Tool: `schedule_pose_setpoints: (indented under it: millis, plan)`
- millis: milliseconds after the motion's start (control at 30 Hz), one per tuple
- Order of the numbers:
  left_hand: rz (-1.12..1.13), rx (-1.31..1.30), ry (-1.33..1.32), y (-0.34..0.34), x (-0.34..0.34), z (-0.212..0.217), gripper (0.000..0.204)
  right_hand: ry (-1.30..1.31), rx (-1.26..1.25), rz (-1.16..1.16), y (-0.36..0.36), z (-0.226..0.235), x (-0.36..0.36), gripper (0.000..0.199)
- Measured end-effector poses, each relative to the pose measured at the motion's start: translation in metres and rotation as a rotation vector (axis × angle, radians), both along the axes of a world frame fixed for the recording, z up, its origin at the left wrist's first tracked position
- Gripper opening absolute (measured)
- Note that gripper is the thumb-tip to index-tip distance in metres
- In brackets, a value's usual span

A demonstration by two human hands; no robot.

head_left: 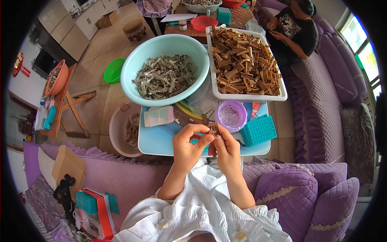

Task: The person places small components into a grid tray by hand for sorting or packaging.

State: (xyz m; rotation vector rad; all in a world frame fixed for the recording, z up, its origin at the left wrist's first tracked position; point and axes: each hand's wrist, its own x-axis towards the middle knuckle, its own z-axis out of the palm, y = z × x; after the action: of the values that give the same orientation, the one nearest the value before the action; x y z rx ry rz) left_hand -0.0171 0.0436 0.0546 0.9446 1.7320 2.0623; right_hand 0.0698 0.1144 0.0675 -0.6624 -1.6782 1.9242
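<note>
Over the near edge of the small blue table [159, 139], my left hand [189, 141] and my right hand [229, 150] meet, both closed in a pinch. Between their fingertips is a small brown plastic piece [213, 128], much like those heaped in the white tray [250, 96]. Whether my left fingers also hold a smaller part cannot be made out. Just beyond the hands stands a lilac tub [231, 126] of small pale pieces. To its right is a teal plastic basket [259, 131]. A small clear bag of white pieces [159, 116] lies to the left.
A large pale-blue basin [128, 78] of clear, metallic-looking strips sits at the table's far left. Below it, a pinkish basin [117, 137] holds brown pieces on the floor. A green basket [114, 70] lies farther off. Another person [296, 30] sits on the purple sofa at far right.
</note>
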Motion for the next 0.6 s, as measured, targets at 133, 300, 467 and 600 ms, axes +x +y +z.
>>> schedule_pose_setpoints:
  millis: [133, 300, 467, 600]
  plan:
    - [0.064, 0.016, -0.086, -0.003, 0.009, 0.004, 0.016, 0.074, 0.006, -0.044, -0.006, -0.003, -0.003, 0.027]
    - [0.063, 0.16, -0.218, -0.002, 0.008, -0.004, 0.019, 0.085, 0.168, -0.114, -0.018, -0.003, -0.008, 0.027]
    - [-0.185, 0.201, -0.263, 0.001, -0.004, -0.019, 0.04, 0.079, 0.154, -0.084, -0.018, -0.002, -0.007, 0.025]
    - [-0.539, 0.137, -0.276, -0.002, -0.012, -0.013, 0.049, 0.048, 0.066, 0.041, -0.009, -0.008, -0.003, 0.024]
